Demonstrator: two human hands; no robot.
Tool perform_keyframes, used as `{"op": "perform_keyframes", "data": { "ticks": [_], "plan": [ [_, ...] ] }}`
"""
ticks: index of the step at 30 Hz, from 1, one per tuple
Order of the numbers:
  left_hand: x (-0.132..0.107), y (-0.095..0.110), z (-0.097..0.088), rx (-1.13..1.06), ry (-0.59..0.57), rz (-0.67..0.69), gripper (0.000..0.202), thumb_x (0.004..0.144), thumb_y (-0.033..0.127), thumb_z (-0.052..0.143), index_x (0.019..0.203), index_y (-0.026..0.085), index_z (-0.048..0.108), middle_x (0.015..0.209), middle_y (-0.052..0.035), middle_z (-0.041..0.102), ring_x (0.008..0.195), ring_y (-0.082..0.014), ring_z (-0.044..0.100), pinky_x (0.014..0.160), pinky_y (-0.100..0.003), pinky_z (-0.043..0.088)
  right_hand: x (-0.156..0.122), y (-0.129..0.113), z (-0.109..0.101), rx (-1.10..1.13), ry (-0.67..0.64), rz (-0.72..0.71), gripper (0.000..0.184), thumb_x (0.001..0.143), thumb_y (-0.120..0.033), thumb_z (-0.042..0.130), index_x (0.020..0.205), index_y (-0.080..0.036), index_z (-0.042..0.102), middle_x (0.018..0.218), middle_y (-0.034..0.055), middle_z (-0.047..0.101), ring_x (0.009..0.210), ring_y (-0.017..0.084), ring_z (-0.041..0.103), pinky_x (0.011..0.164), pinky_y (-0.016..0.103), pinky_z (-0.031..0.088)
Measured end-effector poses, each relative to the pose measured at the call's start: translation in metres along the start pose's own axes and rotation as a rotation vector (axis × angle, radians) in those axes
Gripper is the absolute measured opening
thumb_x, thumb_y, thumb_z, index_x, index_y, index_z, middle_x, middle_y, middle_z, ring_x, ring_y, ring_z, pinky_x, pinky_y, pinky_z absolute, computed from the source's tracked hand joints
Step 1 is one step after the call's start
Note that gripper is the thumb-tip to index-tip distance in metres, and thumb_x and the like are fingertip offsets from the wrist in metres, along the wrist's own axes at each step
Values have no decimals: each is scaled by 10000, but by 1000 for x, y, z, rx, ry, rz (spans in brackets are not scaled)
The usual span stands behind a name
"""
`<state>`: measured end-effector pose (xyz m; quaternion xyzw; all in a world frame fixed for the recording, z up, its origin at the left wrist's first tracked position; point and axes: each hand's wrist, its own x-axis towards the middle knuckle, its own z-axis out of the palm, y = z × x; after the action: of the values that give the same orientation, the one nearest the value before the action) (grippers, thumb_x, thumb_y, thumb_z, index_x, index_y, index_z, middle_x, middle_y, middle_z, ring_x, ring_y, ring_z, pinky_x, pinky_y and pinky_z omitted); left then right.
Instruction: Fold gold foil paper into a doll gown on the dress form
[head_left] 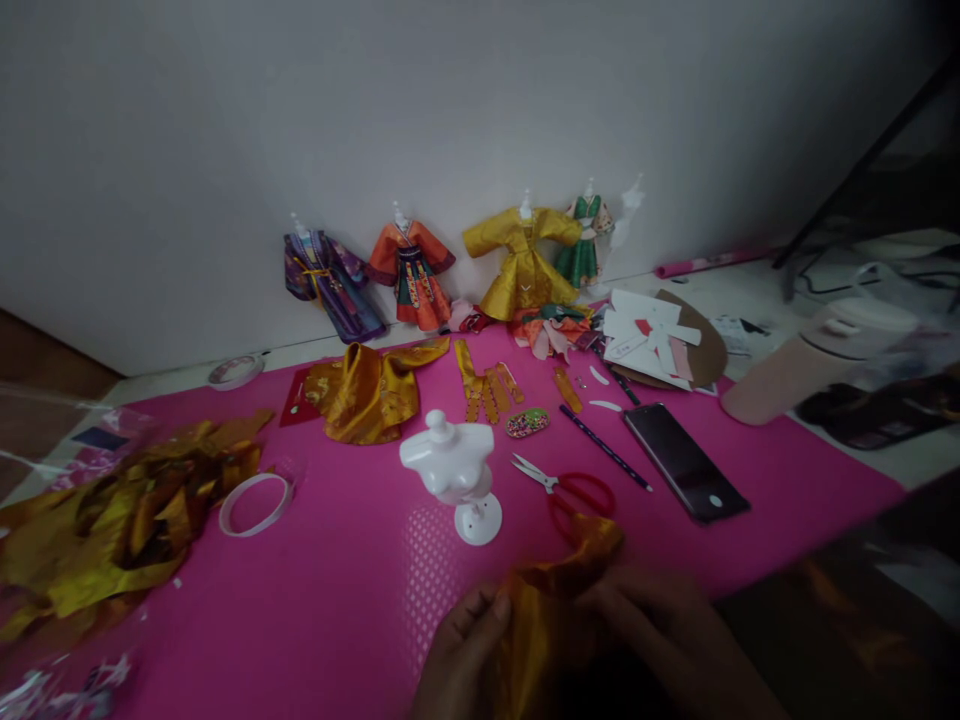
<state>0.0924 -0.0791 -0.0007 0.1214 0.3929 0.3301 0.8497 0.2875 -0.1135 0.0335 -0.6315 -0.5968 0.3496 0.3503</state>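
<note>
At the near edge of the mat, my left hand (466,640) pinches a piece of golden satin fabric (531,625) between thumb and fingers. My right hand (660,615) is closed on the same cloth from the other side, its fingers partly blurred. The cloth's upper end folds over near the handles of the red scissors (581,490), whose blades point left. A small white mannequin bust (450,460) on a round stand is just beyond my hands. Further back, a larger golden garment piece (375,395) lies crumpled, with several narrow golden strips (476,380) to its right.
Golden scraps (127,520) are heaped at left beside a white tape ring (255,503). A dark pencil (606,448), a phone (686,460) and a pink bottle (817,355) lie at right. Dressed miniature mannequins (412,265) line the wall; white paper pieces (649,335) lie behind the phone.
</note>
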Motion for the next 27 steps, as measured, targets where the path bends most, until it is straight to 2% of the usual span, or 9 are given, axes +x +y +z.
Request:
{"op": "perform_keyframes", "data": {
  "ticks": [5, 11, 16, 18, 22, 25, 27],
  "plan": [
    [0, 0, 3, -53, -2, -1, 296, 662, 360, 895, 800, 165, 720, 854, -85, 759, 827, -249, 734, 760, -309, 541, 0, 0, 4, -2, -33, 74, 179, 798, -273, 587, 724, -210, 737, 681, 20, 744, 627, 190, 691, 577, 251, 516],
    [0, 0, 2, -48, 20, 3, 294, 651, 358, 900, 770, 167, 712, 831, -76, 757, 872, -258, 725, 777, -311, 539, 3, -1, 2, 8, -80, 74, 238, 841, -293, 558, 693, -206, 723, 668, 19, 736, 617, 180, 682, 581, 250, 515],
    [0, 1, 2, 33, 34, 7, 317, 650, 367, 895, 828, 173, 718, 814, -75, 758, 823, -253, 727, 756, -318, 539, 0, 1, -2, 14, -80, 9, 180, 838, -263, 601, 878, -245, 776, 891, 31, 792, 818, 212, 728, 753, 321, 549],
    [-1, 1, 2, 87, 60, 17, 305, 658, 356, 890, 812, 171, 703, 793, -72, 756, 796, -245, 725, 741, -315, 537, -1, 1, -1, -6, -52, -5, 187, 804, -236, 636, 928, -251, 775, 925, 38, 792, 834, 218, 732, 747, 327, 556],
    [-3, 0, 2, 199, 76, 59, 311, 666, 380, 881, 746, 174, 662, 782, -62, 749, 756, -216, 713, 721, -295, 526, 0, -2, 6, -71, -6, -121, 148, 780, -168, 672, 890, -224, 752, 899, 39, 775, 823, 202, 721, 725, 295, 551],
    [-5, -3, 2, 266, 95, 112, 309, 678, 397, 869, 741, 172, 667, 771, -53, 736, 741, -196, 694, 701, -276, 517, 3, -5, 12, -111, 34, -207, 73, 790, -145, 680, 803, -203, 722, 804, 31, 748, 760, 183, 703, 684, 267, 534],
    [-5, -6, 1, 291, 116, 147, 309, 682, 408, 863, 738, 168, 678, 759, -46, 721, 731, -186, 676, 680, -265, 509, 4, -5, 14, -127, 63, -244, 107, 814, -143, 656, 730, -201, 688, 740, 20, 723, 699, 168, 681, 642, 254, 516]
  ]
}}
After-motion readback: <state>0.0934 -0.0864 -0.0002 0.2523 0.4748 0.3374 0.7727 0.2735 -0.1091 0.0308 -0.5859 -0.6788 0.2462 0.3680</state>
